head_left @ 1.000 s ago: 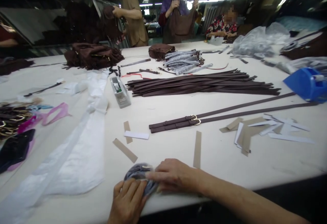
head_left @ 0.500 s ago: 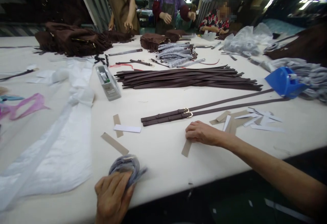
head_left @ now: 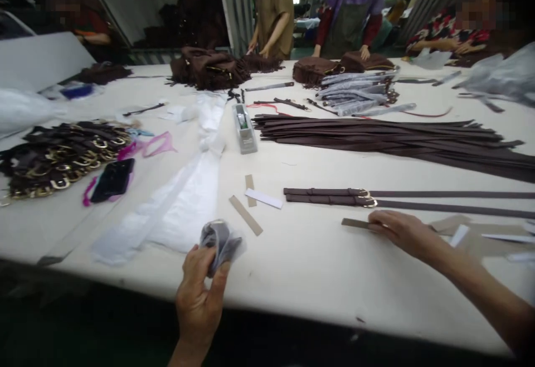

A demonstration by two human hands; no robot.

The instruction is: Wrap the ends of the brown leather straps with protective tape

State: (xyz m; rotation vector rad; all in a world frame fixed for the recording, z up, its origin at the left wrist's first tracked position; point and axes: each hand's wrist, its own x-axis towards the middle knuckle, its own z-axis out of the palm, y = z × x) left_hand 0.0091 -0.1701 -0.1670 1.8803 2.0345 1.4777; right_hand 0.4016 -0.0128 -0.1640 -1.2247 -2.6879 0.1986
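My left hand [head_left: 200, 283] is closed round a coiled strap in clear plastic wrap [head_left: 219, 242], held above the front part of the table. Between the fingertips of my right hand [head_left: 397, 230] is one end of a narrow grey-brown card strip [head_left: 354, 223], its other end pointing left. Just beyond that hand lie two dark brown straps with gold buckles [head_left: 326, 197], side by side. Left of them, a white strip [head_left: 264, 198] crosses a tan strip [head_left: 250, 183], and another tan strip [head_left: 246, 215] lies nearer me. My right forearm partly covers a scatter of card strips [head_left: 476, 238].
A long pile of brown straps [head_left: 376, 138] lies beyond, beside a grey tape dispenser [head_left: 244, 130]. White plastic bags [head_left: 184, 205] spread at the left, near a phone [head_left: 112, 180] and buckled straps [head_left: 67, 155]. Co-workers stand across the table [head_left: 267, 294] behind fringed brown bags [head_left: 209, 68].
My view has swung left, bringing the phone and buckled straps in. The strip in my right hand has been raised and turned from pointing at me to lying sideways. My left hand keeps the coil.
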